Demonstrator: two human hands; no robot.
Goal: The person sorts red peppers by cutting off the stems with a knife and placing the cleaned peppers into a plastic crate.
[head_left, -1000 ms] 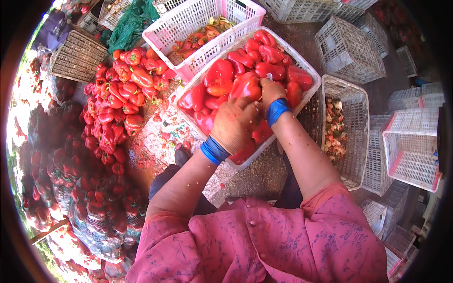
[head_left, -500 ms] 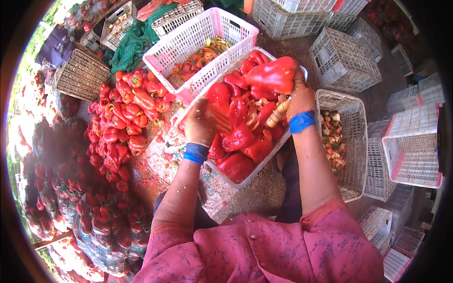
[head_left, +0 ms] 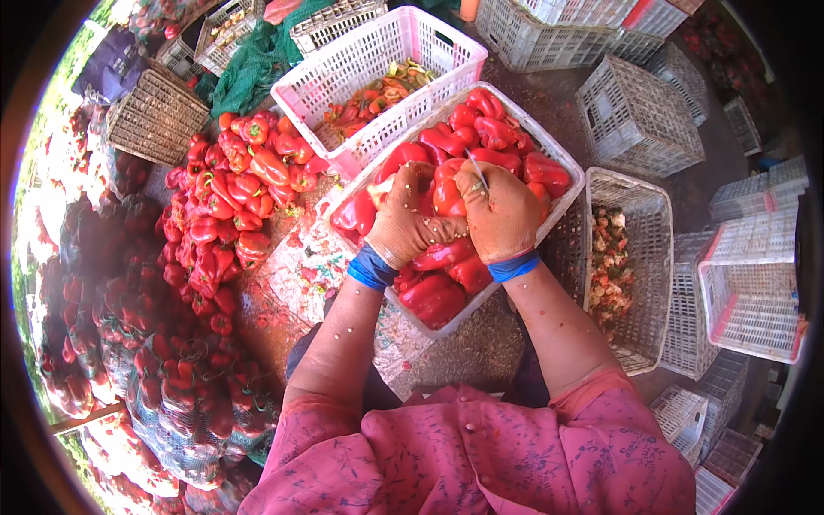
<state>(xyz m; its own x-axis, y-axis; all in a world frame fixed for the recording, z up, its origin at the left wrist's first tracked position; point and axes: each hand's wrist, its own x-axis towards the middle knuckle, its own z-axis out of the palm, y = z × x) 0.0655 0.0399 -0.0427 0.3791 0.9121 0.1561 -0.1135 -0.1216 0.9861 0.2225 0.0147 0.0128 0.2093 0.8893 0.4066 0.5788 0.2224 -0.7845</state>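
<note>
Both my hands, in tan gloves with blue bands at the wrists, are close together over a white crate (head_left: 542,130) filled with red bell peppers. Between them is a red bell pepper (head_left: 447,190), and the fingers of my left hand (head_left: 403,221) are curled against its near left side. My right hand (head_left: 499,213) is closed around a small knife (head_left: 477,165). Only the thin blade shows above its thumb; the handle is hidden in the glove. The underside of the pepper is hidden by my hands.
Behind stands a white crate with pink edges (head_left: 403,112), holding orange and green pepper scraps. A grey crate (head_left: 645,266) with seedy trimmings is at the right. Loose red peppers (head_left: 245,184) are heaped left, beyond full net bags (head_left: 184,412). Stacked crates (head_left: 639,116) line the right side.
My right hand has come left and down from the crate's far right edge, and my left hand has moved right, bringing them together. The large pepper is no longer held up at the right.
</note>
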